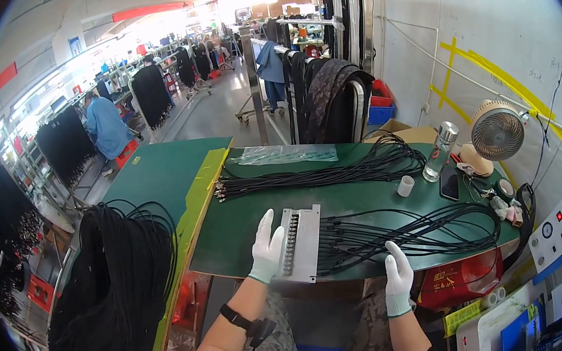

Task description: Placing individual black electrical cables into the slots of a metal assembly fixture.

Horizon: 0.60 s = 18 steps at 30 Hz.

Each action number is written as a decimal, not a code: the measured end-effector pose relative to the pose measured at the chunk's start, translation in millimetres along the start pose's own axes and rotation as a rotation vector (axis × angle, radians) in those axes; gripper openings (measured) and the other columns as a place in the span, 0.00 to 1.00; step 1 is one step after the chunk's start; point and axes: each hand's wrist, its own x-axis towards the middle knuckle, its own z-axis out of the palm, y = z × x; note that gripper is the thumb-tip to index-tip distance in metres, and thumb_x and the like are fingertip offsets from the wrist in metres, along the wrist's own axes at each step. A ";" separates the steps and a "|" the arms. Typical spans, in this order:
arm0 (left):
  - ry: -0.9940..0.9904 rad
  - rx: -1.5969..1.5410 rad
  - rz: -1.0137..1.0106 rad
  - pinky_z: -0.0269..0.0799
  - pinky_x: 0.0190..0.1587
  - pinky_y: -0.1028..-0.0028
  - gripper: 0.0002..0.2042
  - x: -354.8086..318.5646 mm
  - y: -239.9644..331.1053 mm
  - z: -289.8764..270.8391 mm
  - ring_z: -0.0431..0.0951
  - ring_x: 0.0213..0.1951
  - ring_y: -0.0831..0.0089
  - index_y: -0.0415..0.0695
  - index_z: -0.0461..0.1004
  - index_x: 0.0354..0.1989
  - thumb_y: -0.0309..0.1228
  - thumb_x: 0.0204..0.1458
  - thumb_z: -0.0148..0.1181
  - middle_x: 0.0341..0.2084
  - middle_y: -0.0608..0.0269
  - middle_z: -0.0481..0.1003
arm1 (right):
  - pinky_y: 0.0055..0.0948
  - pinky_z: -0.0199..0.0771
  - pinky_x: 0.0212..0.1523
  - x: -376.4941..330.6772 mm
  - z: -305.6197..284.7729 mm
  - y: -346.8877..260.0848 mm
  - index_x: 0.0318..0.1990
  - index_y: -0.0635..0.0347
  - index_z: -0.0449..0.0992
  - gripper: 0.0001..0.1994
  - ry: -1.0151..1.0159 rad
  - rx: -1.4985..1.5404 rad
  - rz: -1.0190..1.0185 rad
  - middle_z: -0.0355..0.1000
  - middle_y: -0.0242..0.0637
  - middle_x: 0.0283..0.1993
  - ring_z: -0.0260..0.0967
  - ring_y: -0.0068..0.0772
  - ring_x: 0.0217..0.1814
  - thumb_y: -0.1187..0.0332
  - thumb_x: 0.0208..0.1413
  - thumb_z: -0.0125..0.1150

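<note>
My left hand point(267, 247), in a white glove, is at the left edge of a silver metal fixture point(310, 244), fingers stretched out and holding nothing. A row of metal connector ends lines that side of the fixture. From its right side run several black cables point(409, 220), looped on the green table. Close to the front edge, my right hand point(398, 276), also gloved, is raised beside the cables with its fingers extended and nothing in them. Farther back lies a second bundle of black cables point(322, 176), its metal ends pointing left.
A large heap of black cables point(108, 262) hangs at the left, beyond a yellow-taped strip point(196, 212). On the right stand a glass bottle point(438, 155), a white cup point(405, 186), a phone point(450, 185), a small fan point(497, 129) and a control panel point(561, 232). A person point(108, 128) sits farther off.
</note>
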 end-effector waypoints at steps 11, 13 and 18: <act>0.017 0.200 0.127 0.58 0.62 0.73 0.34 -2.2 -12.0 1.3 0.59 0.66 0.62 0.40 0.45 0.70 0.35 0.59 0.52 0.67 0.45 0.53 | 0.33 0.47 0.70 -0.4 2.1 -3.3 0.63 0.74 0.60 0.24 0.015 0.111 0.016 0.60 0.50 0.66 0.54 0.39 0.71 0.76 0.58 0.51; 0.073 0.334 0.289 0.61 0.60 0.73 0.33 1.6 -16.1 2.8 0.57 0.67 0.63 0.41 0.45 0.71 0.35 0.59 0.51 0.69 0.46 0.49 | 0.33 0.47 0.70 -0.5 1.5 -4.2 0.63 0.74 0.60 0.25 0.009 0.100 0.012 0.60 0.50 0.66 0.54 0.40 0.71 0.76 0.58 0.51; 0.070 0.163 0.265 0.61 0.60 0.74 0.33 3.2 -19.8 -0.8 0.56 0.67 0.62 0.45 0.45 0.71 0.32 0.58 0.52 0.70 0.44 0.44 | 0.33 0.47 0.70 -0.5 0.4 -7.1 0.63 0.73 0.60 0.25 0.012 0.093 0.014 0.60 0.50 0.66 0.54 0.40 0.71 0.76 0.58 0.51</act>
